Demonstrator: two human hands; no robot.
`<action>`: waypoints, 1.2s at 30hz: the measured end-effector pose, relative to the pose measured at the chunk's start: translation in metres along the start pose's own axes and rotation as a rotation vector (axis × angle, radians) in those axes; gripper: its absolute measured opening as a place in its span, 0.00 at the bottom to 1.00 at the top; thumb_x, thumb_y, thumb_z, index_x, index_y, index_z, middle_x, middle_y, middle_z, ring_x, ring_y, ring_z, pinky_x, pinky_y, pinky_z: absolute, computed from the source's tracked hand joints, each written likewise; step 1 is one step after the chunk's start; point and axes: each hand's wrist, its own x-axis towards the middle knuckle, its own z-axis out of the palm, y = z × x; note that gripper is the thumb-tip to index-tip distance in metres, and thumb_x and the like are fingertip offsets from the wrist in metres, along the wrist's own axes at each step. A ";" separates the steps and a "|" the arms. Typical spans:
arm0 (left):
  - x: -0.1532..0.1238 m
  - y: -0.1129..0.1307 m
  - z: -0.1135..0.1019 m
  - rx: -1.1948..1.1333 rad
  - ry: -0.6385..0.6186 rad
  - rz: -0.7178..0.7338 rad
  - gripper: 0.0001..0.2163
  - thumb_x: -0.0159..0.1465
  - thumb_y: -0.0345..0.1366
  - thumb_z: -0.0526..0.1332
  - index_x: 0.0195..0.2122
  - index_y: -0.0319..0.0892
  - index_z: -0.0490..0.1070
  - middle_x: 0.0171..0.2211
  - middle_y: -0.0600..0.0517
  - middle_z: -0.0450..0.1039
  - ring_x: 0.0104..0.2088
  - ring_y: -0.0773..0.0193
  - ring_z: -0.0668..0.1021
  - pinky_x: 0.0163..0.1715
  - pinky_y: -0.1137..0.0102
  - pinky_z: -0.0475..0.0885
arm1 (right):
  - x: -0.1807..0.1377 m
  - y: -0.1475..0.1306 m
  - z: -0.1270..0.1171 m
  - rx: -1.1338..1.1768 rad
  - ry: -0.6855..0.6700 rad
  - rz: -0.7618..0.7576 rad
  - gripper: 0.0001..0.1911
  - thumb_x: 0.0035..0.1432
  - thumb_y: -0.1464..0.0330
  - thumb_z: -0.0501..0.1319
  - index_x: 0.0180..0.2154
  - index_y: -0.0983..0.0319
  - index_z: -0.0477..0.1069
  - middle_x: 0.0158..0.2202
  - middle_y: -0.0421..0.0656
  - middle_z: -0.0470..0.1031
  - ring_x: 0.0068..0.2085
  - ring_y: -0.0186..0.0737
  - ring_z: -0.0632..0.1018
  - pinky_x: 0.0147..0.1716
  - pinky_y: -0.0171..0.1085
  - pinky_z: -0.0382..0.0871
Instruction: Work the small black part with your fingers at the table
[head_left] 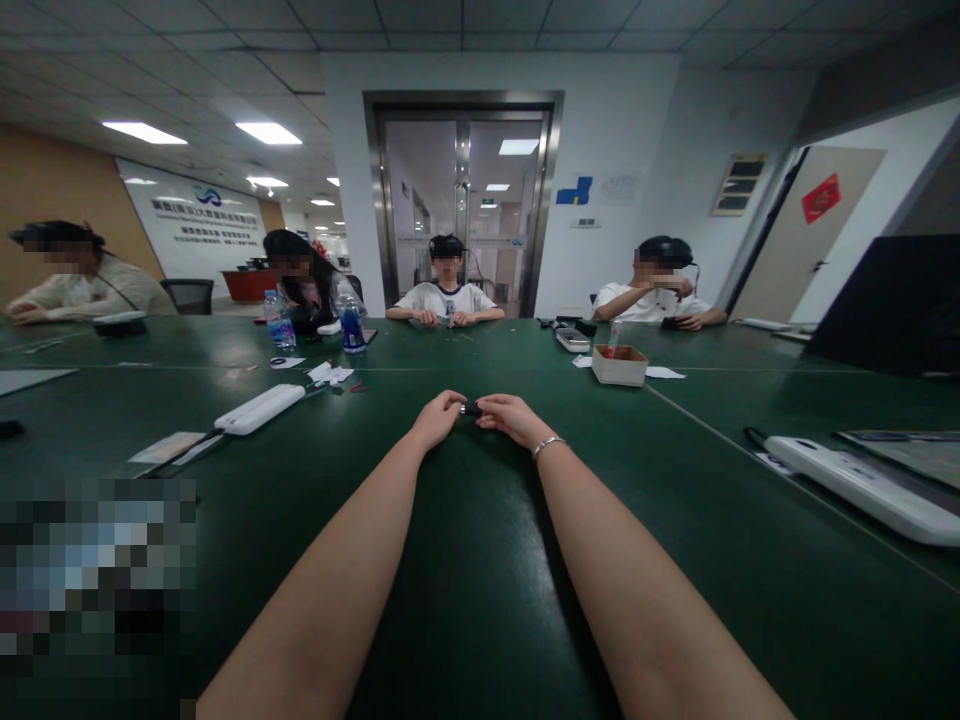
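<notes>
Both my arms stretch out over a dark green table (480,560). My left hand (437,416) and my right hand (507,413) meet at the middle, fingers pinched together on a small dark object with a silvery end (471,408). It is too small to name. A thin bracelet sits on my right wrist (549,445).
A white power strip (259,408) lies to the left, another (862,487) at the right. A small cardboard box (619,364), two water bottles (351,324) and papers stand farther back. Several people sit around the far side. A dark laptop lid (892,300) is at the right.
</notes>
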 end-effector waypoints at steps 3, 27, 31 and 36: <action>0.000 -0.001 0.001 -0.030 -0.006 -0.008 0.14 0.60 0.42 0.51 0.40 0.40 0.69 0.24 0.53 0.68 0.25 0.68 0.69 0.25 0.74 0.63 | 0.000 0.000 0.000 -0.004 0.010 0.000 0.03 0.57 0.80 0.57 0.35 0.71 0.67 0.23 0.45 0.72 0.23 0.32 0.76 0.23 0.27 0.73; -0.003 0.005 -0.002 -0.024 -0.026 -0.026 0.15 0.61 0.42 0.49 0.41 0.41 0.69 0.24 0.53 0.69 0.24 0.68 0.70 0.25 0.73 0.64 | 0.002 0.001 -0.001 -0.011 -0.021 0.013 0.04 0.55 0.80 0.59 0.35 0.70 0.68 0.22 0.44 0.73 0.22 0.32 0.76 0.23 0.27 0.73; -0.003 0.006 -0.001 -0.015 0.011 -0.027 0.13 0.59 0.40 0.53 0.41 0.41 0.69 0.26 0.53 0.70 0.26 0.68 0.70 0.28 0.74 0.65 | 0.003 0.002 -0.002 -0.011 -0.014 0.010 0.04 0.54 0.80 0.60 0.35 0.70 0.68 0.22 0.44 0.73 0.22 0.32 0.76 0.23 0.27 0.73; -0.004 0.007 -0.002 -0.007 -0.024 -0.039 0.16 0.60 0.43 0.52 0.44 0.41 0.68 0.23 0.54 0.68 0.25 0.67 0.70 0.27 0.73 0.64 | 0.005 0.003 -0.002 -0.014 -0.026 0.003 0.04 0.55 0.80 0.59 0.35 0.69 0.69 0.22 0.43 0.73 0.22 0.32 0.76 0.23 0.27 0.73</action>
